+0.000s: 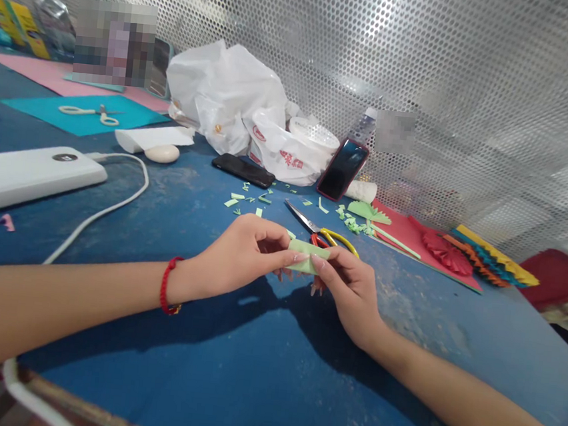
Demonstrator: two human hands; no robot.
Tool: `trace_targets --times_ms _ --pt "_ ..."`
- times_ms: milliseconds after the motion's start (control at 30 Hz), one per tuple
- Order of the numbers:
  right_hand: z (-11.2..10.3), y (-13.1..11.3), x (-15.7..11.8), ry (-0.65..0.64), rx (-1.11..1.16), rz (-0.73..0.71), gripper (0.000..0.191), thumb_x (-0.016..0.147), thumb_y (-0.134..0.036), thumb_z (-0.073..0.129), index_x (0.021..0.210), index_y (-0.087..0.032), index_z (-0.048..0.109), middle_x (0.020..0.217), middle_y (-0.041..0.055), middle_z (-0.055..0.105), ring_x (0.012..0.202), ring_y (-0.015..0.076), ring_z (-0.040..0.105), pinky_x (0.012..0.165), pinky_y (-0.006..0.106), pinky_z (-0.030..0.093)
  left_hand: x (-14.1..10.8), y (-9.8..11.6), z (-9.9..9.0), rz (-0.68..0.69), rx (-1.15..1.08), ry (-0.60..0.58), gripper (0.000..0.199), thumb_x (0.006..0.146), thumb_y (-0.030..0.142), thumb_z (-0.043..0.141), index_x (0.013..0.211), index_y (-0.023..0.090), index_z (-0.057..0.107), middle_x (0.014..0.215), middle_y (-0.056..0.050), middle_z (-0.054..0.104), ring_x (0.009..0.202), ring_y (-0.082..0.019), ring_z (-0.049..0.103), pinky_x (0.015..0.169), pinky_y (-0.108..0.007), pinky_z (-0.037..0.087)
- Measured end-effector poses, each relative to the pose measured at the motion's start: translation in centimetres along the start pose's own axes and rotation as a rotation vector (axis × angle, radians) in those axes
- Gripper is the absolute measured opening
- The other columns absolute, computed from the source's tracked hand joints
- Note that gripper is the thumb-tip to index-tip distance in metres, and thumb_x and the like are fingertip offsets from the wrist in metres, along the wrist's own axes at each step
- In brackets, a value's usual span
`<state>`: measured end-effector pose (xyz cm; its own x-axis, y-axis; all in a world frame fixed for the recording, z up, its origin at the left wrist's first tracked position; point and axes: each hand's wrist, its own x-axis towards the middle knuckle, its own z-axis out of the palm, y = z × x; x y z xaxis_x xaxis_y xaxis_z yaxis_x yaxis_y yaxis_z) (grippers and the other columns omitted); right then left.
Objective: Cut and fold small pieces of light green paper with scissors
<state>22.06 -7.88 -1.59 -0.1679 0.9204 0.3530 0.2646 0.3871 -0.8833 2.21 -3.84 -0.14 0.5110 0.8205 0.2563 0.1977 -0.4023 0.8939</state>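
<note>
A small piece of light green paper [307, 249] is held up over the blue table [248, 377] between both hands. My left hand [245, 249], with a red bracelet at the wrist, pinches its left end between thumb and fingers. On the other end, my right hand [352, 286] presses with thumb and fingers. Just behind the paper lie scissors [341, 240] with red and yellow handles, their blades pointing away to the left. Several green paper scraps [235, 198] are scattered beyond the hands. A green scalloped paper piece [368, 212] rests to the right.
Behind are a black phone [243, 169], a propped phone [343, 169], a white bowl [316, 136] and a white plastic bag [220, 86]. Left stand a white power bank [31, 175] with its cable [113, 209] and white scissors [90, 112]. Pleated coloured paper [485, 259] lies right, before a perforated metal wall [453, 68].
</note>
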Motion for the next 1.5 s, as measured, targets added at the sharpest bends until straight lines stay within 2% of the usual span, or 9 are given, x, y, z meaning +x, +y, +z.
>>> trace_targets --times_ms 467,733,1000,1267,1500 --pt "0.08 -0.01 -0.02 -0.006 0.001 -0.008 0.021 0.092 -0.030 0.059 0.075 -0.018 0.062 0.056 -0.0056 0.056 0.049 0.0063 0.055 0.052 0.017 0.044 0.09 0.09 0.06 0.037 0.051 0.018 0.031 0.082 0.035 0.067 0.060 0.013 0.064 0.055 0.002 0.068 0.051 -0.008 0.060 0.046 -0.014 0.042" --pt "0.06 -0.09 0.02 -0.002 0.007 -0.007 0.021 0.092 -0.028 0.059 0.074 -0.018 0.061 0.057 -0.0055 0.058 0.049 0.0059 0.055 0.051 0.017 0.045 -0.02 -0.03 0.06 0.022 0.048 0.015 0.032 0.082 0.036 0.067 0.062 0.013 0.066 0.057 0.001 0.068 0.052 -0.009 0.060 0.048 -0.014 0.043" --pt "0.04 -0.22 -0.02 0.000 -0.008 0.002 0.023 0.091 -0.030 0.060 0.072 -0.019 0.060 0.057 -0.0052 0.058 0.048 0.0069 0.056 0.051 0.018 0.046 0.06 -0.11 0.08 0.055 -0.007 0.004 0.026 0.084 0.030 0.067 0.063 0.014 0.068 0.056 0.003 0.067 0.052 -0.007 0.061 0.049 -0.012 0.044" --pt "0.15 -0.38 -0.03 -0.011 -0.027 -0.002 0.024 0.091 -0.032 0.060 0.071 -0.019 0.060 0.059 -0.0037 0.062 0.049 0.0082 0.057 0.050 0.020 0.046 -0.02 -0.18 0.03 0.041 -0.013 -0.015 0.031 0.085 0.036 0.064 0.064 0.014 0.068 0.060 0.000 0.070 0.055 -0.011 0.064 0.052 -0.016 0.048" --pt "0.04 -0.47 -0.13 -0.027 -0.009 0.006 0.024 0.091 -0.032 0.060 0.071 -0.019 0.060 0.059 -0.0034 0.062 0.050 0.0083 0.057 0.051 0.020 0.045 0.00 -0.06 0.01 0.048 -0.003 -0.017 0.031 0.086 0.034 0.064 0.063 0.013 0.068 0.058 0.001 0.068 0.054 -0.009 0.063 0.052 -0.015 0.046"
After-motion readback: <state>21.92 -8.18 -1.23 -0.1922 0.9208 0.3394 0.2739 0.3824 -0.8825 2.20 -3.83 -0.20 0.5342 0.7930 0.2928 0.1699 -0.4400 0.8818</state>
